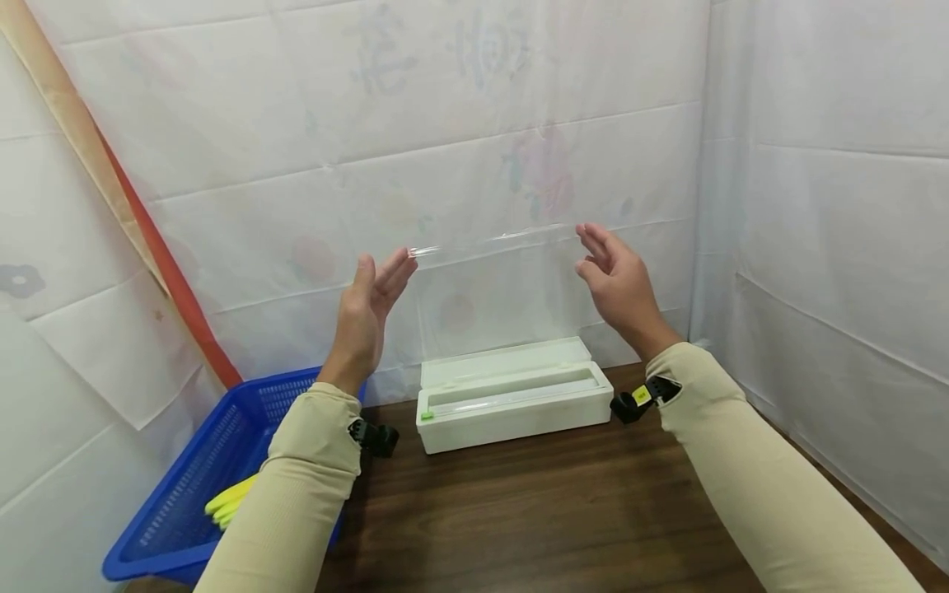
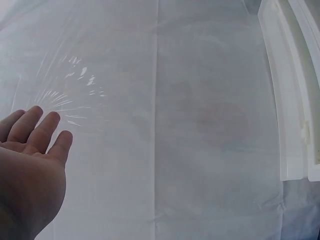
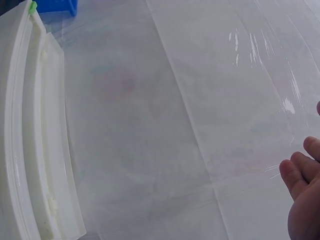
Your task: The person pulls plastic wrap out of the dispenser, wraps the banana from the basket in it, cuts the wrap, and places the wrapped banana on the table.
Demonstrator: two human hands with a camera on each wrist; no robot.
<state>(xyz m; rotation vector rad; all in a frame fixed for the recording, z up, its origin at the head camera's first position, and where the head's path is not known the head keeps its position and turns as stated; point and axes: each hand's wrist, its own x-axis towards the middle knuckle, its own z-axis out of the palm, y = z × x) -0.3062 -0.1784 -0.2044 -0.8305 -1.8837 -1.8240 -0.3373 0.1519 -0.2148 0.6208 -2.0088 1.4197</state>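
A sheet of clear plastic wrap (image 1: pixel 493 280) rises from a white plastic-wrap dispenser box (image 1: pixel 515 424) and spans the gap between my raised hands. My left hand (image 1: pixel 363 309) has straight fingers touching the wrap's upper left corner, its thumb pointing up and apart from them. Creases in the wrap fan out from these fingertips in the left wrist view. At the upper right corner, the extended fingertips of my right hand (image 1: pixel 619 276) touch the film, with the thumb standing apart below. The box's lid (image 1: pixel 507 360) is raised at the back. A green slider (image 1: pixel 427 416) sits at its left end.
A blue plastic basket (image 1: pixel 178 461) with yellow gloves (image 1: pixel 231 501) inside stands left, partly behind my left sleeve. The box rests on a dark wooden table (image 1: pixel 504 511). White sheeting (image 1: pixel 296 107) hangs behind and on both sides.
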